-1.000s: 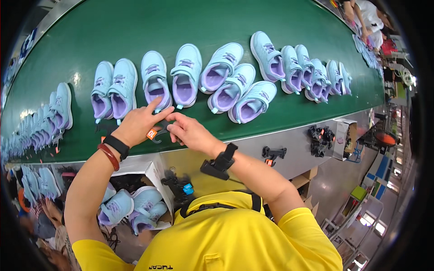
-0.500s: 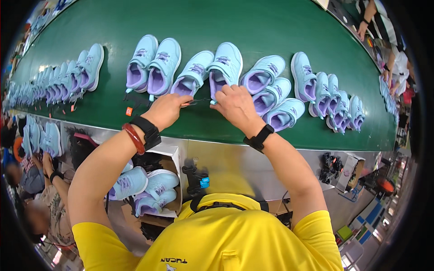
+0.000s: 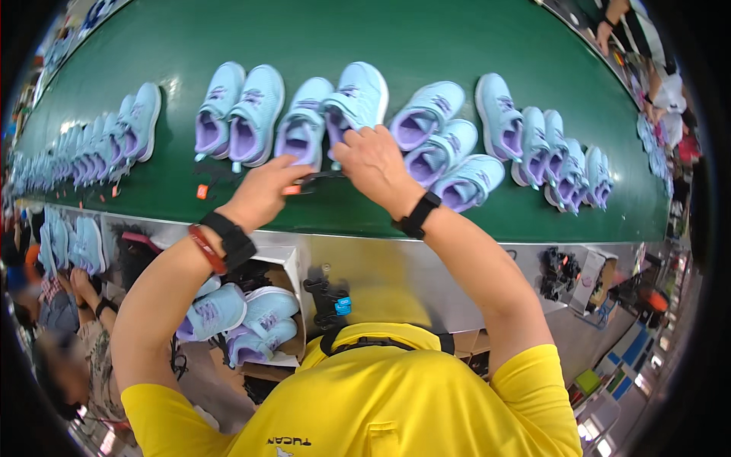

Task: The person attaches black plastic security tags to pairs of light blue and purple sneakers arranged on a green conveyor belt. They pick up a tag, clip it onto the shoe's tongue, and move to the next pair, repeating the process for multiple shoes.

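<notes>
A worker in a yellow shirt (image 3: 396, 411) leans over a green conveyor belt (image 3: 320, 30) lined with pale blue and purple children's shoes. Compared with a second ago, both hands have travelled from the near edge of the belt out to the row of shoes, and the pairs now sit further right in the view; judging by this, the worker has gone from handling a small tool alone to working directly on a shoe.

The right hand (image 3: 373, 156) curls over the near end of a light blue shoe (image 3: 354, 99), fingers bent and pressing on it, wrist raised, a black watch band on the forearm. The left hand (image 3: 263, 190) lies just left of it, fingers closed in a pinch around a thin dark tool (image 3: 316, 179) with an orange tip, which points toward the right hand. Both forearms reach up from the lower edge, elbows spread.

Below the belt, an open box (image 3: 293, 266) holds more shoes, and another person sits at far left.
</notes>
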Available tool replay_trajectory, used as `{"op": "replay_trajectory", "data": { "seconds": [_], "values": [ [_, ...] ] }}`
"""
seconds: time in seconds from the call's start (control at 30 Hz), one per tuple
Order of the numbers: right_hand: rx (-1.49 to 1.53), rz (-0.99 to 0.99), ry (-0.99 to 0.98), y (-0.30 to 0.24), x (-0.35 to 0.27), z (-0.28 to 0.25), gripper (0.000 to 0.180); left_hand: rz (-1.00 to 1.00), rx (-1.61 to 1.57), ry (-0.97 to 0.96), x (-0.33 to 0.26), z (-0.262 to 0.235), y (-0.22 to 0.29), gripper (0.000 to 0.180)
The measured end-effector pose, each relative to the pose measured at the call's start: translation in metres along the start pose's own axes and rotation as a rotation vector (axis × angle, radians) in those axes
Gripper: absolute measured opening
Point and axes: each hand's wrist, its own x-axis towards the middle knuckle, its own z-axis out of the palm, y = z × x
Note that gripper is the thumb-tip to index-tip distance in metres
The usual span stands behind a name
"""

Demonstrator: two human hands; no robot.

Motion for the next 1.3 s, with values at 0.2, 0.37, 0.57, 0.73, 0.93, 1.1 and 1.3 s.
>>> {"op": "replay_trajectory", "data": {
  "seconds": [0.2,0.37,0.57,0.73,0.93,1.1,1.3],
  "values": [
    [0.199,0.078,0.204,-0.008,-0.047,-0.038,0.028,-0.071,0.501,-0.159,0.005,-0.029,0.029,0.054],
    [0.182,0.582,0.170,0.006,-0.158,-0.075,0.030,0.527,0.469,-0.038,0.061,0.009,0.083,0.047],
    [-0.015,0.513,0.088,0.012,-0.172,-0.059,0.061,0.396,0.575,-0.199,0.127,0.068,0.104,0.052],
    [-0.011,0.533,0.133,0.023,-0.169,-0.020,0.041,0.235,0.633,-0.082,0.119,0.093,0.084,0.035],
    [-0.012,0.128,0.156,0.039,-0.168,-0.060,0.025,-0.048,0.530,0.103,0.106,0.100,0.094,0.034],
    [-0.045,0.058,0.140,0.097,-0.170,-0.076,0.019,-0.110,0.476,0.229,0.127,0.116,0.111,0.034],
    [0.091,0.104,0.110,0.119,-0.187,-0.098,0.017,-0.170,0.437,0.255,0.147,0.134,0.121,0.032]
  ]
}}
